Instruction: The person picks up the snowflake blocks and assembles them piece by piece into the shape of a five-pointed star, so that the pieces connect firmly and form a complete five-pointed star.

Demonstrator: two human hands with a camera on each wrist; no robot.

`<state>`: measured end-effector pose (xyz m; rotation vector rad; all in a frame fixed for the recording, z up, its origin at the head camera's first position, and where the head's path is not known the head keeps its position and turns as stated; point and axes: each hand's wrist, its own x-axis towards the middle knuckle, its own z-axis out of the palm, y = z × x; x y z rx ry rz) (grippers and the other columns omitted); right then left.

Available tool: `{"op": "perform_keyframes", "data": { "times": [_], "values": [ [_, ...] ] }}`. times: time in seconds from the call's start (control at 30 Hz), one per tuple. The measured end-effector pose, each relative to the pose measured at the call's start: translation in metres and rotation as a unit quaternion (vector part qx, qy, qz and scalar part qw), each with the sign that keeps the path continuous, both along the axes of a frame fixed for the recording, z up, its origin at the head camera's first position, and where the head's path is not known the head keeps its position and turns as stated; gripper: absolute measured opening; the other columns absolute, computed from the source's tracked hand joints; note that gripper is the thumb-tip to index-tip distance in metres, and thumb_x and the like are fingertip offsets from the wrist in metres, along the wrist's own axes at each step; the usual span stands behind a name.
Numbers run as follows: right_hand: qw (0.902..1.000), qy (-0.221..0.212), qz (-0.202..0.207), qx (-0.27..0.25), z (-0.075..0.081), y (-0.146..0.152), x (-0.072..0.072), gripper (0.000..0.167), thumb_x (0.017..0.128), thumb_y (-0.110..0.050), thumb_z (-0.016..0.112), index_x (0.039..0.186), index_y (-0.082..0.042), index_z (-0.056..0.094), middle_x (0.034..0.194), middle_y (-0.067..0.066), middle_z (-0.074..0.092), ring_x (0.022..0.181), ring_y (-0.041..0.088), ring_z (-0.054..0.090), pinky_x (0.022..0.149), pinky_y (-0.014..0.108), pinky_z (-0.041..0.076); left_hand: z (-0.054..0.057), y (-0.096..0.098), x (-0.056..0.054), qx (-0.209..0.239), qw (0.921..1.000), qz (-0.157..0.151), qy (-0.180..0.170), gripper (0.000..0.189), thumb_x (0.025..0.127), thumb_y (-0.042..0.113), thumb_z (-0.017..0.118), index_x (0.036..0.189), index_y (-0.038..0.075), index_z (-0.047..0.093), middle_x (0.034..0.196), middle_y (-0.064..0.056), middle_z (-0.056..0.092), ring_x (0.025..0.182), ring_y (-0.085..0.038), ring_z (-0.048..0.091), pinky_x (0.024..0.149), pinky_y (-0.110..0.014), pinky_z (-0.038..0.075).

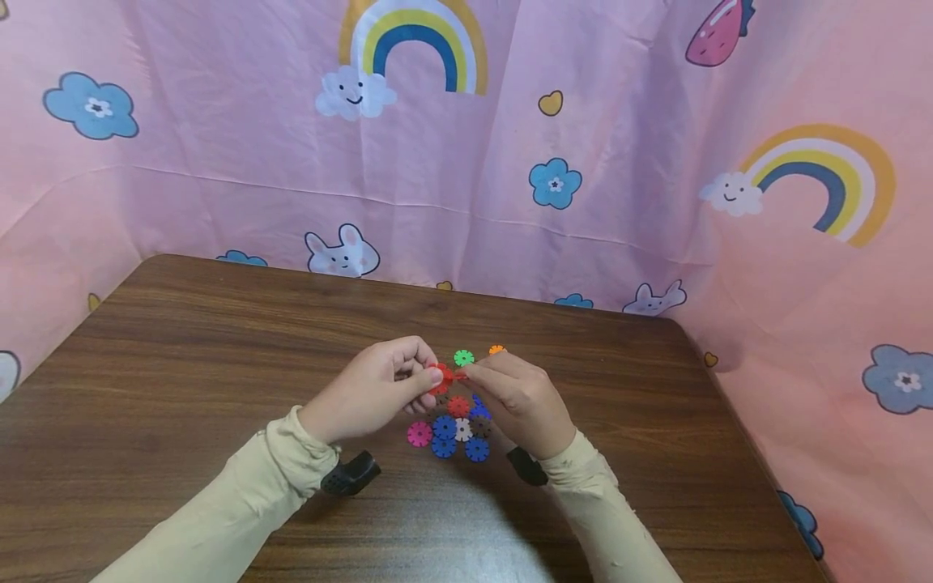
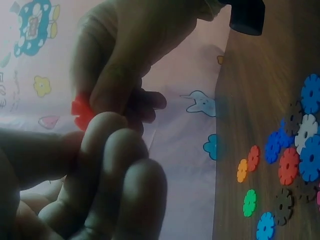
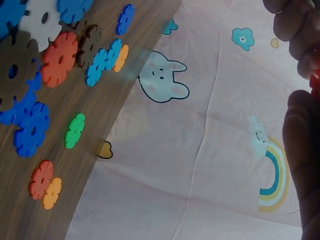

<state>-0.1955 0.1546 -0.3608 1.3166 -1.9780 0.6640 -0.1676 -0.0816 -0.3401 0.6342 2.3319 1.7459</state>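
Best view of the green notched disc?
Right wrist: the green notched disc appears largest there, unobstructed, with its notches distinct. Left wrist shows it whole but smaller; head shows it smallest.

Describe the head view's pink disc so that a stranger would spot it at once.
Over the wooden table is the left hand; to its lower right lies a cluster of notched discs. The pink disc is at that cluster's left edge, beside two blue discs, and is the only pink one.
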Motion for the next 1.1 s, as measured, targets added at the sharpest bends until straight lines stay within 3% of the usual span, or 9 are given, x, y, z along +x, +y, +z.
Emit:
{"op": "perform_keyframes", "data": {
  "times": [0.13, 0.23, 0.43, 0.53, 0.63, 0.73, 0.87, 0.97, 1.1],
  "values": [
    [1.0000, -0.003, 0.002, 0.003, 0.000, 0.001, -0.001, 0.022, 0.103, -0.021, 0.064, 0.102, -0.004, 0.078, 0.085, 0.003, 0.073, 0.075, 0.014, 0.068, 0.070, 0.025, 0.060, 0.001, -0.001, -0.001, 0.001, 1.0000, -0.004, -0.005, 0.010, 0.104, 0.013, 0.062, 0.103, 0.002, 0.062, 0.081, -0.011, 0.071, 0.077, -0.027, 0.071, 0.073, -0.037, 0.062],
    [0.9999, -0.011, -0.002, -0.009, 0.001, 0.005, -0.003, 0.010, 0.097, -0.010, 0.073, 0.104, -0.005, 0.077, 0.085, 0.004, 0.074, 0.075, 0.015, 0.067, 0.068, 0.026, 0.059, 0.003, -0.006, -0.003, -0.006, 0.9999, 0.006, 0.007, 0.008, 0.104, 0.011, 0.062, 0.103, 0.004, 0.063, 0.080, -0.008, 0.072, 0.078, -0.031, 0.072, 0.073, -0.038, 0.062],
    [0.9986, -0.023, -0.008, -0.047, 0.002, 0.011, -0.005, 0.028, 0.078, 0.010, 0.082, 0.102, -0.003, 0.077, 0.086, 0.005, 0.074, 0.071, 0.015, 0.065, 0.061, 0.027, 0.055, 0.005, -0.015, -0.007, -0.056, 0.9976, 0.026, 0.031, 0.020, 0.104, 0.014, 0.063, 0.123, 0.009, 0.067, 0.087, -0.002, 0.076, 0.082, -0.019, 0.074, 0.078, -0.038, 0.061],
    [0.9995, -0.014, -0.005, -0.029, 0.001, 0.007, -0.005, 0.017, 0.087, 0.001, 0.080, 0.104, -0.004, 0.078, 0.082, 0.002, 0.071, 0.069, 0.013, 0.060, 0.060, 0.024, 0.053, 0.004, -0.012, -0.007, -0.060, 0.9975, 0.029, 0.026, 0.021, 0.104, 0.015, 0.064, 0.124, 0.010, 0.069, 0.094, -0.001, 0.076, 0.084, -0.014, 0.073, 0.079, -0.039, 0.061],
    [0.9998, -0.006, -0.006, -0.019, 0.000, 0.002, -0.004, 0.010, 0.095, -0.009, 0.075, 0.104, -0.005, 0.078, 0.079, 0.000, 0.069, 0.067, 0.012, 0.058, 0.058, 0.023, 0.050, 0.004, -0.009, -0.007, -0.056, 0.9954, 0.063, 0.045, 0.008, 0.099, 0.016, 0.071, 0.106, 0.013, 0.074, 0.097, 0.002, 0.073, 0.085, -0.015, 0.068, 0.079, -0.037, 0.059],
    [0.9998, -0.008, -0.007, -0.018, -0.001, -0.001, -0.003, 0.008, 0.096, -0.010, 0.074, 0.102, -0.005, 0.078, 0.081, 0.000, 0.071, 0.068, 0.012, 0.059, 0.059, 0.023, 0.050, 0.006, -0.007, -0.005, -0.042, 0.9933, 0.094, 0.051, 0.005, 0.095, 0.016, 0.076, 0.099, 0.015, 0.074, 0.094, 0.000, 0.070, 0.082, -0.017, 0.064, 0.074, -0.034, 0.056],
    [0.9997, 0.000, -0.012, -0.019, 0.000, -0.002, 0.000, 0.008, 0.095, -0.009, 0.076, 0.101, -0.004, 0.078, 0.084, 0.002, 0.073, 0.071, 0.013, 0.062, 0.061, 0.023, 0.053, 0.008, -0.005, -0.003, 0.032, 0.9951, 0.092, -0.011, 0.012, 0.098, 0.012, 0.073, 0.108, 0.005, 0.070, 0.091, -0.010, 0.073, 0.076, -0.020, 0.070, 0.072, -0.031, 0.061],
    [0.9994, 0.007, -0.020, -0.029, 0.001, -0.003, 0.002, 0.010, 0.095, -0.009, 0.075, 0.104, -0.004, 0.077, 0.086, 0.004, 0.074, 0.071, 0.014, 0.063, 0.060, 0.023, 0.054, 0.009, -0.003, -0.002, 0.089, 0.9908, 0.083, -0.060, 0.019, 0.101, 0.009, 0.068, 0.114, -0.004, 0.064, 0.098, -0.017, 0.076, 0.083, -0.024, 0.076, 0.077, -0.035, 0.063],
    [0.9987, 0.009, -0.026, -0.042, 0.002, -0.004, 0.004, 0.021, 0.086, 0.000, 0.082, 0.106, -0.004, 0.077, 0.086, 0.005, 0.073, 0.072, 0.015, 0.062, 0.060, 0.023, 0.054, 0.010, -0.001, -0.001, 0.090, 0.9912, 0.068, -0.069, 0.020, 0.104, 0.012, 0.063, 0.112, -0.005, 0.058, 0.105, -0.020, 0.077, 0.089, -0.024, 0.076, 0.082, -0.038, 0.062]
  ]
}}
